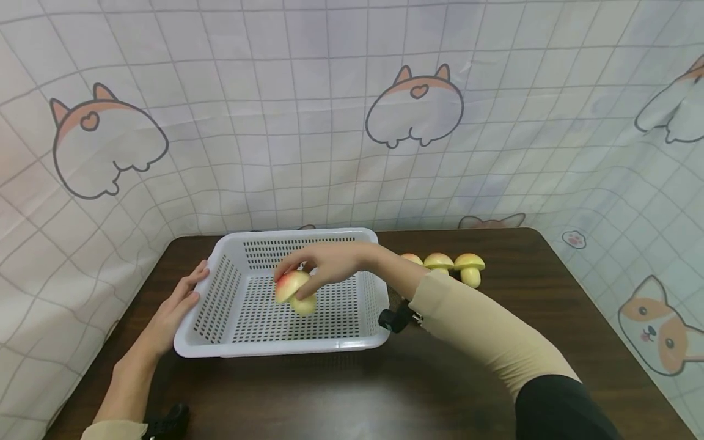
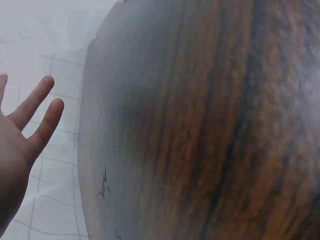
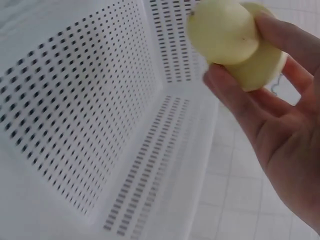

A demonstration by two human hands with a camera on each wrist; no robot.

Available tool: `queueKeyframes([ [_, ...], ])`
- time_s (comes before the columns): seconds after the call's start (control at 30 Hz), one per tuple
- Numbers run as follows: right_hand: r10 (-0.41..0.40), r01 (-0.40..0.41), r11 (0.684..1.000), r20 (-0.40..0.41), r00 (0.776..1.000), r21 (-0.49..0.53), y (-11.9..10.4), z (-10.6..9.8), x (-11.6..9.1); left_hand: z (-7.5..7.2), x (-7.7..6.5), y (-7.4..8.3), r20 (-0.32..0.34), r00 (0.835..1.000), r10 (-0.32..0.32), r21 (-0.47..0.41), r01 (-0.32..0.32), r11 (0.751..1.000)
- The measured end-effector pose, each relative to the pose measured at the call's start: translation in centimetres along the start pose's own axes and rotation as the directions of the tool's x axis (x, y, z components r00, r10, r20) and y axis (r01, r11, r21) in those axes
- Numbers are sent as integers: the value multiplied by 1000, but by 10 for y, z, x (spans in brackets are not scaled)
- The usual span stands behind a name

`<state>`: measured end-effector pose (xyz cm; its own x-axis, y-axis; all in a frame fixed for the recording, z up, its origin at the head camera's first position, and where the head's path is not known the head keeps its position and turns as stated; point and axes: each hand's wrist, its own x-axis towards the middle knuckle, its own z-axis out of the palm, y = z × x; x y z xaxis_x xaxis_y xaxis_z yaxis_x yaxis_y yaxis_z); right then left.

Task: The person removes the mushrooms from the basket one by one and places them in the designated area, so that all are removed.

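My right hand (image 1: 330, 266) grips a toy mushroom (image 1: 291, 286) with a red and yellow cap and a pale yellow stem. It is over the inside of a white perforated plastic basket (image 1: 275, 348). In the right wrist view, the thumb and fingers pinch the mushroom (image 3: 225, 32) above the basket. My left hand (image 1: 178, 305) lies against the basket's left rim with its fingers extended. The left wrist view has the left hand (image 2: 20, 135) at its left edge, fingers spread and straight; what they touch is unclear there.
Three similar toy mushrooms (image 1: 470, 269) stand in a row to the right of the basket, one partly hidden behind the right forearm. The dark wooden table (image 1: 330, 397) ends at a hanging checked cloth (image 1: 308, 153) at the back and sides.
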<state>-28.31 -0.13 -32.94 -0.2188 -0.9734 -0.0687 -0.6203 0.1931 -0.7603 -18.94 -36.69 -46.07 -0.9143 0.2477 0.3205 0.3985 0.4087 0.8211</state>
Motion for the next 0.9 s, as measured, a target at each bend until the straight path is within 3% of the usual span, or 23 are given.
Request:
queueKeyframes([
  [0.13, 5, -1, 999, -116, 993, 39, 1, 0, -27, -1, -1, 0, -4, 1000, 10, -3, -10, 1000],
  [0.27, 28, -6, 996, -238, 971, 92, 4, 2, -57, -2, -1, 0, 1, 1000, 10, -5, -10, 1000],
  [0.6, 183, -89, 973, -471, 863, 214, 10, 14, -141, 0, -2, -2, -4, 999, 32, -16, -32, 999],
  [0.77, 197, -65, 965, -533, 823, 255, 20, 26, -179, 1, -1, -3, -10, 999, 35, -24, -36, 999],
  [0.9, 252, -90, 951, -573, 780, 297, 33, 35, -210, 2, 0, -3, -15, 999, 40, -22, -40, 999],
])
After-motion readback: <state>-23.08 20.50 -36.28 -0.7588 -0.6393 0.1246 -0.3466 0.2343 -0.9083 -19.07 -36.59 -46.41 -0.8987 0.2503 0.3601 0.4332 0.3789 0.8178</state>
